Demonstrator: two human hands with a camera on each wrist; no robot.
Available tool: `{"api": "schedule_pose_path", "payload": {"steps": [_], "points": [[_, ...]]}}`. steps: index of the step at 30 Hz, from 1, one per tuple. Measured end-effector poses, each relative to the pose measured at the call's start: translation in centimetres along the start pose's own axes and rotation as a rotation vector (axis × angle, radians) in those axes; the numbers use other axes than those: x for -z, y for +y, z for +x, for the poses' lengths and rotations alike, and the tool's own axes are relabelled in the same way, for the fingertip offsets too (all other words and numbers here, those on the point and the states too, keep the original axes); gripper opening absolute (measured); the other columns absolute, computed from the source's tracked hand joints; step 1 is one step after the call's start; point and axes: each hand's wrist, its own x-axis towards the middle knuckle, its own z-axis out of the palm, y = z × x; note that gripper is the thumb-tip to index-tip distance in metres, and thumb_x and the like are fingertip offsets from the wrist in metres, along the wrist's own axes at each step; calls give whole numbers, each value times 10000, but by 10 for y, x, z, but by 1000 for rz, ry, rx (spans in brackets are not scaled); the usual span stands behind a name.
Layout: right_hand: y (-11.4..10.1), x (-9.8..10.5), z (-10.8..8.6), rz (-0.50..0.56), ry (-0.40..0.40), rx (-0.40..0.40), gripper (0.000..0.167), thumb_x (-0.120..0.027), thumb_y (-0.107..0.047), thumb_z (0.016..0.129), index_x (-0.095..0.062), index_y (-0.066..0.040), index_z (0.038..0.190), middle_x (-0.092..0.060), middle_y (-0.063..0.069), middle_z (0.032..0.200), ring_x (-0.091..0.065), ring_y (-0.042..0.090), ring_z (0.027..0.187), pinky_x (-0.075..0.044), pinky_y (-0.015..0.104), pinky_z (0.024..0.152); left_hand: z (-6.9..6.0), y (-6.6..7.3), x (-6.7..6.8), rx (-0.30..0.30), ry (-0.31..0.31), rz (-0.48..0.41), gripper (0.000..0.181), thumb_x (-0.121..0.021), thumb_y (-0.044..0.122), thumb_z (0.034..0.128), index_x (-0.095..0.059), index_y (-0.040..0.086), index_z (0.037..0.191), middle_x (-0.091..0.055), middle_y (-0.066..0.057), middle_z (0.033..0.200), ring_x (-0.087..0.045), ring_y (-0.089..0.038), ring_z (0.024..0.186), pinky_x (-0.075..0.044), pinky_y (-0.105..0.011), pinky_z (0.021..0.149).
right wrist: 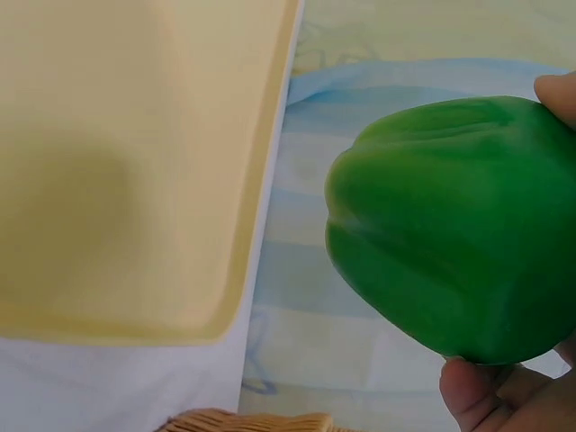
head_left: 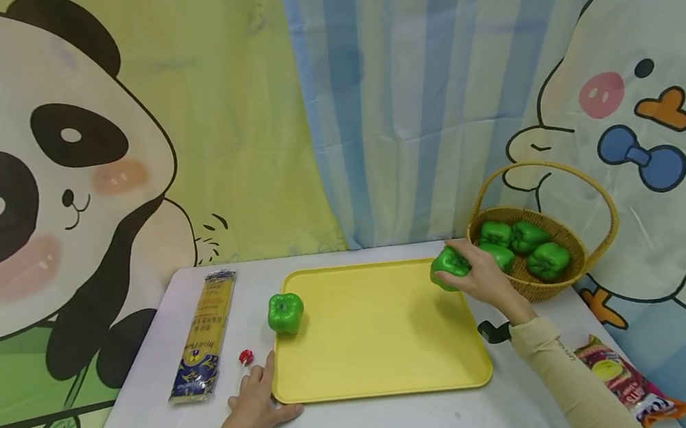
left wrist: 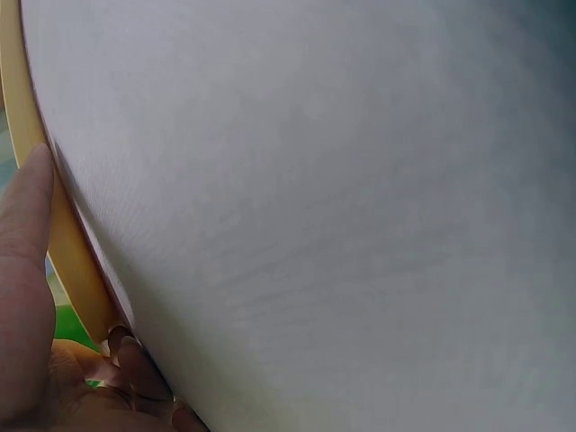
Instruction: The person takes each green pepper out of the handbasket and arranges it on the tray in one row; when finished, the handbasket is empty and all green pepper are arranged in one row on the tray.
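Note:
My right hand (head_left: pixel 479 275) grips a green bell pepper (right wrist: pixel 450 225) above the right end of the yellow tray (head_left: pixel 379 334), close to the basket. In the right wrist view fingers (right wrist: pixel 468 391) and thumb press its opposite sides. At the tray's near left corner, my left hand (head_left: pixel 255 398) rests with its thumb and forefinger spread along the rim; the left wrist view shows the thumb (left wrist: pixel 27 207) straight against the edge. Another green bell pepper (head_left: pixel 286 313) sits at the tray's left edge, beyond the left hand. A small red object (head_left: pixel 246 357) lies beside that hand.
A wicker basket (head_left: pixel 602 259) with several green bell peppers (head_left: pixel 548 262) stands at the back right, its handle arching up. On the left lies a spaghetti packet (head_left: pixel 202 338). A red snack bag (head_left: pixel 629 383) lies at the table's right edge. Patterned curtains hang behind.

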Motion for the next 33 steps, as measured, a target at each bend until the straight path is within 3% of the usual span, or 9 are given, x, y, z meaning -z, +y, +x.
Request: {"api": "schedule_pose_path", "payload": {"steps": [6, 14, 21, 29, 33], "points": [[-2, -4, -1, -12, -22, -29, 698, -812, -389, 832, -556, -107, 1416, -556, 201, 1404, -638, 382, 1076, -545, 493, 785, -2, -1, -1, -25, 22, 5, 1334, -812, 724, 618, -176, 103, 1613, -508, -131, 1256, -453, -281, 1097, -392, -630, 839], [-3, -19, -2, 1, -39, -15, 669, -808, -409, 830, -585, -122, 1391, -569, 162, 1389, -637, 336, 1040, -536, 425, 754, -2, -2, -2, -15, 26, -2, 1341, -820, 715, 613, -171, 104, 1615, -506, -118, 1255, -450, -268, 1094, -390, -652, 856], [-9, -42, -7, -14, -136, -16, 682, -796, -494, 814, -602, -172, 1383, -597, 122, 1374, -605, 366, 1151, -544, 501, 848, 0, -3, -4, -15, 24, -2, 1334, -815, 718, 622, -167, 110, 1616, -503, -120, 1275, -449, -267, 1103, -390, -627, 853], [-12, -67, -11, 56, -232, 21, 648, -824, -440, 803, -620, -174, 1358, -614, 86, 1321, -619, 294, 1112, -536, 440, 853, -1, -1, -3, -22, 20, -1, 1323, -818, 713, 621, -179, 118, 1614, -501, -119, 1252, -439, -269, 1064, -389, -640, 820], [-12, -73, -10, 83, -281, 3, 718, -814, -467, 807, -576, -153, 1407, -609, 87, 1305, -620, 254, 1071, -528, 415, 842, -1, -2, -2, -16, 20, 6, 1325, -816, 718, 618, -176, 126, 1616, -501, -117, 1258, -440, -269, 1071, -392, -642, 828]]}}
